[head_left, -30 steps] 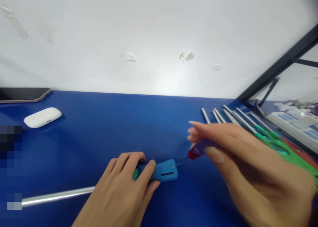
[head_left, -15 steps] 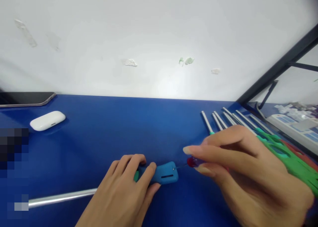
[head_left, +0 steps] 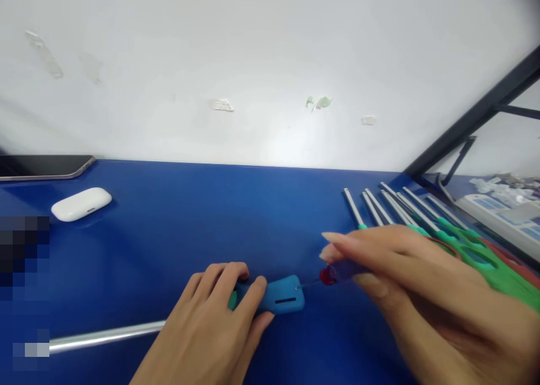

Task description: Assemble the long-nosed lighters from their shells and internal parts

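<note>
My left hand (head_left: 215, 317) presses down on a blue plastic handle (head_left: 282, 295) lying on the table, its fingers wrapped round the near part. The handle shows a dark slot and a small screw near its right end. From under my hand a silver metal rod (head_left: 109, 335) runs left, and a bit of green shows between my fingers. My right hand (head_left: 405, 278) grips a small screwdriver (head_left: 337, 273) with a red and purple translucent handle. Its thin shaft points left, with the tip at the screw.
Several silver rods (head_left: 354, 207) with green and red handles (head_left: 506, 267) lie on the right of the blue table (head_left: 236, 211). A white case (head_left: 82, 204) and a dark flat device (head_left: 46, 166) sit at left. A black metal frame (head_left: 476, 109) and a white scale-like device (head_left: 498, 216) stand far right.
My right fingers have shifted round the screwdriver handle, the fingertips sliding upward over it. The screwdriver tip stays at the screw. My left hand keeps its place on the blue handle.
</note>
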